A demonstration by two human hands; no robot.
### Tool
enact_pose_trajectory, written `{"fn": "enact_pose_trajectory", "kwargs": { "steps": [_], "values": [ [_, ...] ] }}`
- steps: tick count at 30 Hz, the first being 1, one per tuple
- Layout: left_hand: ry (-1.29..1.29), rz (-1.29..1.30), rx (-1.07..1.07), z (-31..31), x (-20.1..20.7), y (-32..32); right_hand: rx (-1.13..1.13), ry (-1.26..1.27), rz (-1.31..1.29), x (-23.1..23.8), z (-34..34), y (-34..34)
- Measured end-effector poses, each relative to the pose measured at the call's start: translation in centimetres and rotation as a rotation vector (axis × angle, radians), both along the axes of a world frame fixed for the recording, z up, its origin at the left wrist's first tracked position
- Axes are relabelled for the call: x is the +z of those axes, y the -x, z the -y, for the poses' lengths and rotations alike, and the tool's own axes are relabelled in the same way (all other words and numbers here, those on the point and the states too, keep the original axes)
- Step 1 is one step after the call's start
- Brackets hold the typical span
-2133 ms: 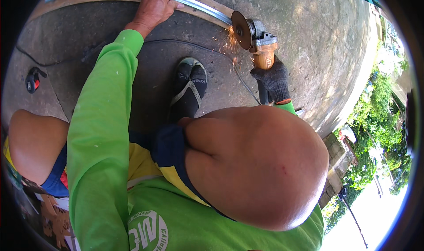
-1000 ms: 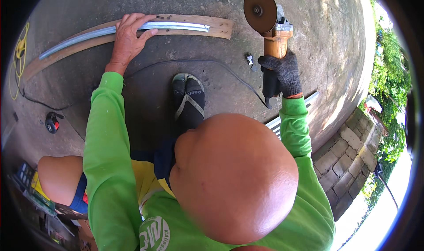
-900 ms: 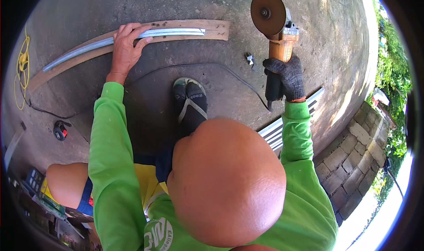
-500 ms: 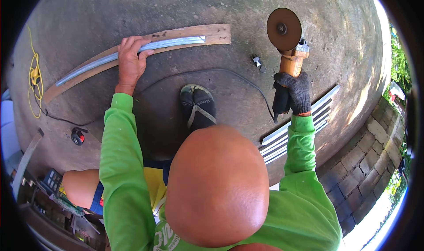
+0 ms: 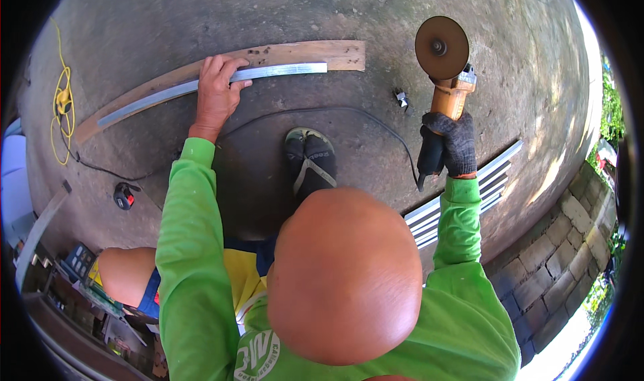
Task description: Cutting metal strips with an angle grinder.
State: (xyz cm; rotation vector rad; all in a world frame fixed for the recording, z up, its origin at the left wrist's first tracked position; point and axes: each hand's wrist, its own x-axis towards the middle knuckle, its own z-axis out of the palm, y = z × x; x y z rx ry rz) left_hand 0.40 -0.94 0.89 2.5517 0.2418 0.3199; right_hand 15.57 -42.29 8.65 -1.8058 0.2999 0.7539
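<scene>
- Bare left hand (image 5: pixel 218 94) curls over a metal strip (image 5: pixel 292 70) along a wooden plank (image 5: pixel 347 56); likely light, stiff, sharp-ended, best held mid-length.
- Gloved right hand (image 5: pixel 457 143) wraps an angle grinder (image 5: pixel 448 100), probably heavy.

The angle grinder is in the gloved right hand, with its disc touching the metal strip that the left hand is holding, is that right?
Not quite: the disc isn't touching the metal strip. The head view shows it well apart, off to the right. The angle grinder is in the gloved right hand, and the left hand is holding the strip.
</scene>
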Motion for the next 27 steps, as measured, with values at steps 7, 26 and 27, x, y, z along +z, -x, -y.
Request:
{"fn": "enact_pose_trajectory", "kwargs": {
  "steps": [7, 26, 27],
  "values": [
    [0.011, 0.025, -0.049, -0.5, 0.1, 0.2, -0.017, 0.009, -0.008, 0.5, -0.4, 0.3],
    [-0.106, 0.112, -0.075, -1.0, 0.5, 0.0, 0.084, 0.026, 0.011, 0.9, -2.7, 1.1],
    [-0.115, 0.055, -0.087, -1.1, 0.6, -0.2, 0.081, 0.025, 0.013, 0.9, -2.5, 1.1]
  ]
}}
